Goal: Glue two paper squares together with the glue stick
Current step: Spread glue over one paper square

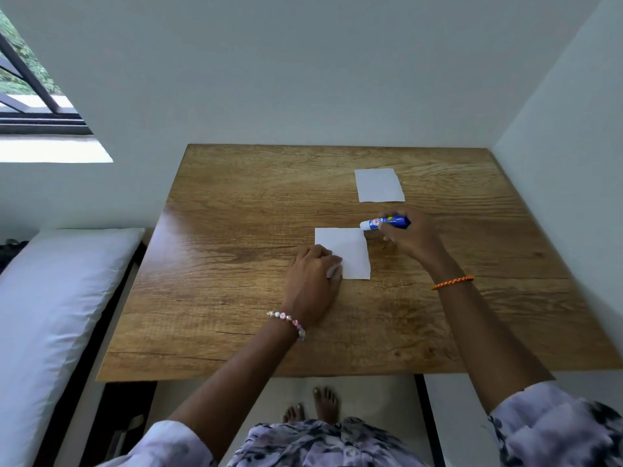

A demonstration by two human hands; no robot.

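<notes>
R hand [406, 238] grips the blue glue stick [386, 223], fingers curled round it, white tip pointing left, right by the top-right corner of the near paper square [349, 250]. L hand [312, 278] rests on that square's lower-left part, thumb pressing the sheet; fingers loosely bent, holding nothing. 2nd paper square [379, 185] lies farther back on the wooden table [236, 264], well apart. Orange band on R wrist, bead bracelet on L.
</notes>
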